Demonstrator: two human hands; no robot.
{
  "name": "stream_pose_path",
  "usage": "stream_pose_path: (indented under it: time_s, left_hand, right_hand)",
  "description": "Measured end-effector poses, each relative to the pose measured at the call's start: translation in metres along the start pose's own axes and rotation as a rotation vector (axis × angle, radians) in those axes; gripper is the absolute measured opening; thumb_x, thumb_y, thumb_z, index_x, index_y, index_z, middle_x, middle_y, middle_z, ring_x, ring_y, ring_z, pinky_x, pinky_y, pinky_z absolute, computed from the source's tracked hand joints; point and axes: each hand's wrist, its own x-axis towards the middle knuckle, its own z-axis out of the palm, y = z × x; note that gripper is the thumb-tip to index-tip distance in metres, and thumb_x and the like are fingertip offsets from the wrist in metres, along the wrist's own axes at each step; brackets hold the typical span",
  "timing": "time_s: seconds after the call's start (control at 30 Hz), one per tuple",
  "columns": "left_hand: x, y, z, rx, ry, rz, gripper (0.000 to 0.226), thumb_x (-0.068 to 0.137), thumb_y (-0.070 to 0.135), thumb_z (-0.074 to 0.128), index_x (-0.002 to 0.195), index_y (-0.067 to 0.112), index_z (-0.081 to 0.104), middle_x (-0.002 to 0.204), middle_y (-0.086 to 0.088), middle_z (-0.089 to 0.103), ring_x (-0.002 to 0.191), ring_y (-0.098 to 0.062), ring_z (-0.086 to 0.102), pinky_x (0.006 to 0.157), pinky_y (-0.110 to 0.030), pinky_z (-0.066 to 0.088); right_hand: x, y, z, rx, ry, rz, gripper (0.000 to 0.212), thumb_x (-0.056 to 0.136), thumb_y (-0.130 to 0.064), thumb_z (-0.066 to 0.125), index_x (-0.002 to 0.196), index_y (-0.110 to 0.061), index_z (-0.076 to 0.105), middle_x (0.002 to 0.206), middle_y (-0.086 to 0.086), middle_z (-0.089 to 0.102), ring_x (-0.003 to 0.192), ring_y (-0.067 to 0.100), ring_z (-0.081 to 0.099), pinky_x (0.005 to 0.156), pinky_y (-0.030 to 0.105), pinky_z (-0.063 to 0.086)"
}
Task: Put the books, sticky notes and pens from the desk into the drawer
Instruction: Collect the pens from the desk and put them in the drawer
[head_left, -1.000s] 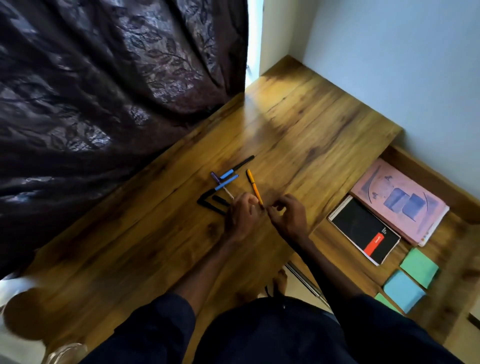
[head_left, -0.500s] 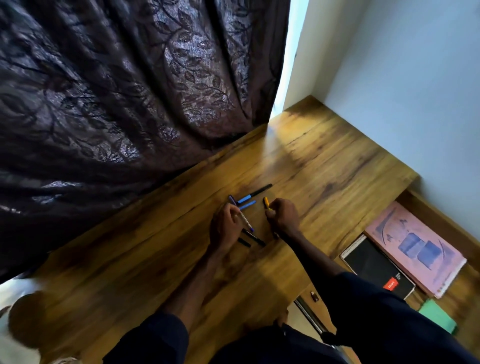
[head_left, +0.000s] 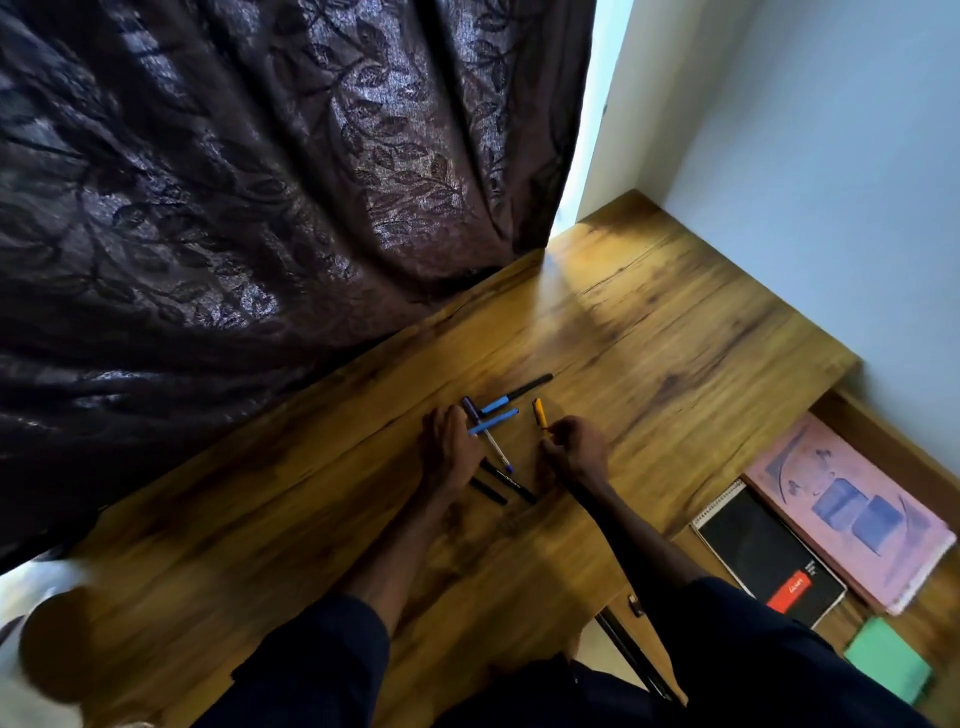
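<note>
Your books already lie in the open wooden drawer (head_left: 883, 447) at your right: the pink-covered book (head_left: 852, 512) and the black spiral notebook with a red label (head_left: 769, 558), with a green sticky-note pad (head_left: 888, 660) beside them. Only the pens are left — a loose cluster on the wooden bench (head_left: 649, 332). Your left hand (head_left: 449, 449) rests flat, fingers spread over the blue-capped pens (head_left: 493, 421) and black pens (head_left: 506, 483), grip released. Your right hand (head_left: 576, 449) pinches the lower end of the orange pen (head_left: 539, 414). The dark leaf-patterned curtain (head_left: 260, 182) hangs at the bench's far edge, well clear — nothing blocks the way to the drawer.
</note>
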Motion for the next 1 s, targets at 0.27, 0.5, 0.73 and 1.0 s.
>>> stream_pose_path:
  time_s: [0.27,0.5,0.73,1.0]
  left_hand:
    - [0.021,0.002,0.002,0.275,-0.034,0.060,0.016,0.096,0.022,0.061,0.111,0.020,0.067,0.121,-0.005,0.060,0.117,-0.022,0.051,0.096,-0.036,0.044]
    - [0.022,0.006,-0.017,0.255,0.086,0.097,0.019,0.095,0.029,0.065,0.114,0.029,0.070,0.113,0.003,0.069,0.118,-0.022,0.055,0.096,-0.044,0.043]
    - [0.010,0.025,-0.037,0.011,0.093,0.300,0.020,0.093,0.026,0.067,0.111,0.020,0.072,0.108,-0.004,0.066,0.100,-0.023,0.062,0.080,-0.037,0.053]
    - [-0.022,0.090,-0.038,-0.502,-0.185,0.300,0.022,0.073,0.010,0.087,0.092,0.011,0.075,0.082,0.005,0.074,0.069,0.006,0.067,0.058,-0.009,0.051]
  right_hand:
    - [-0.012,0.010,-0.005,0.110,0.033,0.008,0.020,0.087,-0.021,0.074,0.105,-0.014,0.071,0.100,0.001,0.070,0.090,0.013,0.065,0.072,0.022,0.053]
    - [-0.017,0.002,-0.022,0.144,0.111,-0.017,0.022,0.085,-0.023,0.077,0.104,-0.014,0.073,0.095,-0.003,0.071,0.084,0.008,0.066,0.066,0.016,0.051]
    - [-0.026,-0.005,-0.050,0.209,0.191,-0.013,0.026,0.082,-0.025,0.081,0.104,-0.012,0.075,0.093,-0.001,0.075,0.082,0.011,0.071,0.076,0.033,0.062]
    - [-0.057,0.015,-0.093,0.252,0.337,0.038,0.027,0.081,-0.026,0.080,0.105,-0.014,0.077,0.088,-0.002,0.076,0.075,0.007,0.069,0.071,0.024,0.058]
